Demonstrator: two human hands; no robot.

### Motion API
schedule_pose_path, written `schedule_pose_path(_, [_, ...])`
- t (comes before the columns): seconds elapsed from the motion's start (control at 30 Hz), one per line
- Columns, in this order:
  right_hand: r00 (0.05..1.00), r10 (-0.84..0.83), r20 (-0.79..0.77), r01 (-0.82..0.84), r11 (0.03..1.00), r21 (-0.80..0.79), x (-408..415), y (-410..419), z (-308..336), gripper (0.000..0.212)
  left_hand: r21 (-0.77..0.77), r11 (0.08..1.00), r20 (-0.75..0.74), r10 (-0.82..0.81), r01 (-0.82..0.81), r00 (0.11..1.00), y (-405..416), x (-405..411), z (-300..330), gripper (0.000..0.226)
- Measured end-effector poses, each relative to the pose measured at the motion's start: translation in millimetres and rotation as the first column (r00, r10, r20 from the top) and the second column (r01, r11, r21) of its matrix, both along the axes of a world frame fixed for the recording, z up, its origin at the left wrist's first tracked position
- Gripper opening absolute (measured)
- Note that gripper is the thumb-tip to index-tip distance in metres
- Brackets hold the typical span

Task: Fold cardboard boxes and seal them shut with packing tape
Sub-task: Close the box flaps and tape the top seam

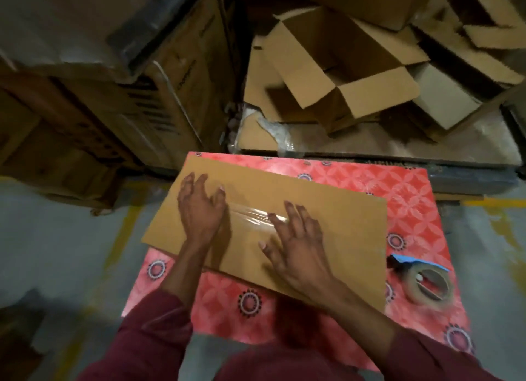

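A brown cardboard box (pixel 336 218) lies on the red patterned table (pixel 410 198), its top face towards me. A strip of clear packing tape (pixel 253 213) runs across the middle of that face. My left hand (pixel 202 209) rests flat on the cardboard at the tape's left end, fingers spread. My right hand (pixel 296 244) lies flat on the cardboard with its fingertips on the tape's right end. A roll of packing tape (pixel 431 285) on a dispenser with a blue part sits on the table to the right of the box.
Several folded open cardboard boxes (pixel 341 76) are piled behind the table at the right. Tall stacked cartons (pixel 113 110) stand at the left. The grey floor (pixel 57 252) with yellow lines surrounds the table.
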State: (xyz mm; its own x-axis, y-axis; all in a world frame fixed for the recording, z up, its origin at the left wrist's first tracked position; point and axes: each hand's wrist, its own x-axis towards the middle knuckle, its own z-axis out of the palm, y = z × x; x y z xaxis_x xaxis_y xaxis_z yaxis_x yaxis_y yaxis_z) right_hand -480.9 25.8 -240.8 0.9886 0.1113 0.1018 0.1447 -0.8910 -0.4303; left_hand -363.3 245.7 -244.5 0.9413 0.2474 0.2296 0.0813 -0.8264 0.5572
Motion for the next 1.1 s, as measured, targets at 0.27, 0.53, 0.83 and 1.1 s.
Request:
schedule_pose_path(0.27, [0.982,0.164,-0.088,-0.178,0.965,-0.190,49,85,-16,0.072,-0.141,0.989,-0.496,-0.033,-0.043,0.868,115,40,10,0.077])
schedule_pose_path(0.53, [0.982,0.123,-0.143,-0.160,0.942,-0.294,51,98,-22,0.076,-0.705,0.658,-0.627,-0.404,-0.265,0.666,141,40,36,0.093])
schedule_pose_path(0.83, [0.977,-0.112,-0.180,0.077,0.978,-0.194,96,124,-16,0.078,-0.217,0.975,-0.049,0.047,-0.056,0.998,68,-6,19,0.061])
schedule_pose_path(1.1, [0.954,-0.291,-0.064,0.273,0.940,-0.204,123,-23,2,0.067,-0.600,0.743,-0.382,0.058,-0.295,0.923,-66,-107,-6,0.120])
